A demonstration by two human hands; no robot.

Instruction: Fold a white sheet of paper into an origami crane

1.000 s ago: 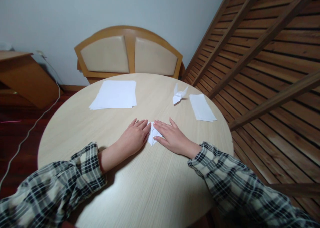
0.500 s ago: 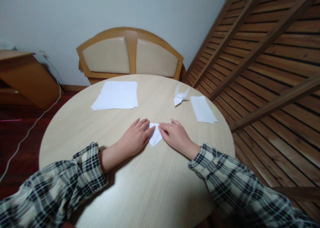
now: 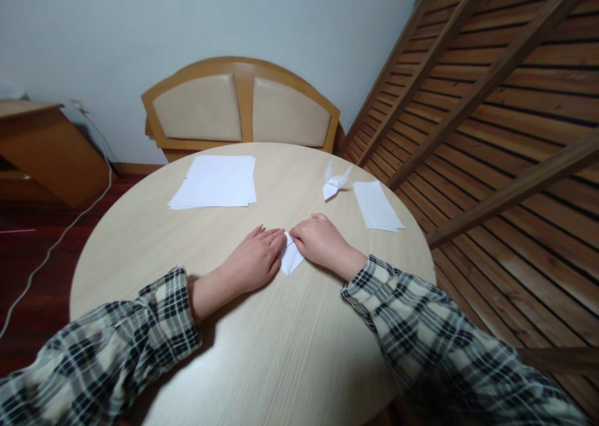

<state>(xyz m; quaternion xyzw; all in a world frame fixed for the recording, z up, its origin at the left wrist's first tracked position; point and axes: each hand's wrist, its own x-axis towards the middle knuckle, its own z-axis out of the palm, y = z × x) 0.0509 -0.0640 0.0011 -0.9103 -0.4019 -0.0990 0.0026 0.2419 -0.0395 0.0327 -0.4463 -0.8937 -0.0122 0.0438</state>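
A small piece of folded white paper [image 3: 291, 259] lies on the round table in front of me, its point towards me and crease lines running down it. My left hand [image 3: 256, 257] rests over the paper's left side, fingers stretched out and lying flat; its thumb is hidden. At the upper right edge, my right hand [image 3: 322, 242] has its fingers curled in, with thumb and forefinger pinching the paper near its top. Both hands cover part of the sheet. Beyond my right hand stands a white origami crane [image 3: 333, 186] with raised tips.
A stack of white paper sheets [image 3: 215, 181] lies at the table's far left. Narrower white sheets [image 3: 377, 205] are by the right edge of the round table [image 3: 262, 363]. Behind it stands a padded wooden headboard [image 3: 243, 101]; wooden slats [image 3: 505, 114] rise at the right.
My right hand has curled its fingers in and shifted slightly left over the paper's top. My left thumb has drawn back from the paper's middle. The view has tilted slightly.
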